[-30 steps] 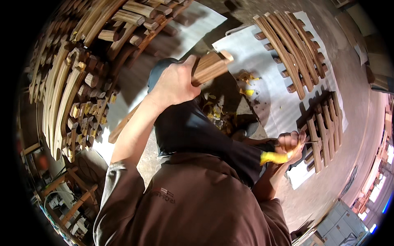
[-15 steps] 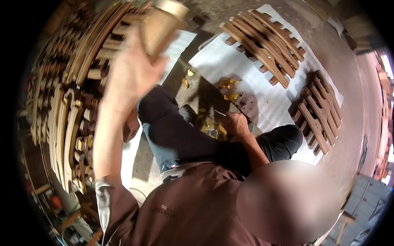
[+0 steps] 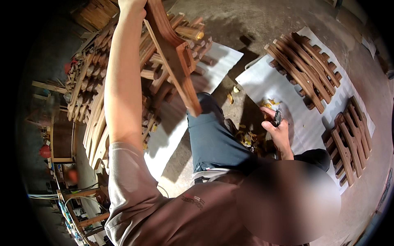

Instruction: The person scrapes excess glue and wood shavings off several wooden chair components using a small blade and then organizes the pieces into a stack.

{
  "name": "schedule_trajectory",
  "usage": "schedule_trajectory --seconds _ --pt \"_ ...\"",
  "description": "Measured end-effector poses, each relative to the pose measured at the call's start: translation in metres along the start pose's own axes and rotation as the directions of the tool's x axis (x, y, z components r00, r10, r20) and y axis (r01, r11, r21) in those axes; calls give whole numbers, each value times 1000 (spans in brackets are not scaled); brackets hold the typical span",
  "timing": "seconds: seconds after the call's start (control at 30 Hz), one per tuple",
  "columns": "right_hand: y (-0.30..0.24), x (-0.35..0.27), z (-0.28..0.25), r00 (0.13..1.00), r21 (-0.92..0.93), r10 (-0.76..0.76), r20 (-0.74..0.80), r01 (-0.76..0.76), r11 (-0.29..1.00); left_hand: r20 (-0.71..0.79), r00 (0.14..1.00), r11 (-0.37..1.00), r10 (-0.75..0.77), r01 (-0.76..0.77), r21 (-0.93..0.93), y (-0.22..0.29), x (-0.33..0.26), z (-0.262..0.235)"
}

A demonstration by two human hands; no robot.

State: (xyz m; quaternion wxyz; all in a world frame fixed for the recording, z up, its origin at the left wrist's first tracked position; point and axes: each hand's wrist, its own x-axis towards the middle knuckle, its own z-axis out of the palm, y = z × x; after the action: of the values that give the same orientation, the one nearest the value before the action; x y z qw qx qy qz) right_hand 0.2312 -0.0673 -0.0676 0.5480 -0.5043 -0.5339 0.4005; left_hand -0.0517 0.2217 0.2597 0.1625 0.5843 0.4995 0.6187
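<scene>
Holds a long, curved brown wooden piece (image 3: 175,57) in the left hand (image 3: 132,5), closed on it at the top edge, with fingers partly out of view; has it slanting downward in front of the pile of wooden pieces (image 3: 88,96), with its lower end near the knee (image 3: 205,102); holds a small dark object (image 3: 278,117) in the right hand (image 3: 280,130), loosely curled, with thumb and forefinger apart; cannot tell the object's kind; has yellow scraps (image 3: 248,140) on the floor (image 3: 176,164) nearby; has two groups of wooden bars (image 3: 294,78) on a white sheet (image 3: 262,88) at right.

Wooden piece (image 3: 175,65): smooth, low sheen. Trousers (image 3: 213,141): matt cloth.
</scene>
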Motion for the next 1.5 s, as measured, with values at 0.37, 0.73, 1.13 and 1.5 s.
schedule_trajectory --seconds 0.37,0.73,1.13,1.5 --pt "-10 17 0 995 -119 100 12 -97 988 84 897 886 -433 441 -144 -119 20 35" --pt "7 1 -44 939 324 338 -71 -298 898 435 566 382 -700 812 -441 -129 -87 90" --pt "42 23 -122 867 434 440 -234 -312 845 852 178 11 -492 980 -198 -94 -390 228" --pt "62 45 -128 828 262 522 -207 -467 845 858 313 214 -406 946 -244 -135 -390 255"
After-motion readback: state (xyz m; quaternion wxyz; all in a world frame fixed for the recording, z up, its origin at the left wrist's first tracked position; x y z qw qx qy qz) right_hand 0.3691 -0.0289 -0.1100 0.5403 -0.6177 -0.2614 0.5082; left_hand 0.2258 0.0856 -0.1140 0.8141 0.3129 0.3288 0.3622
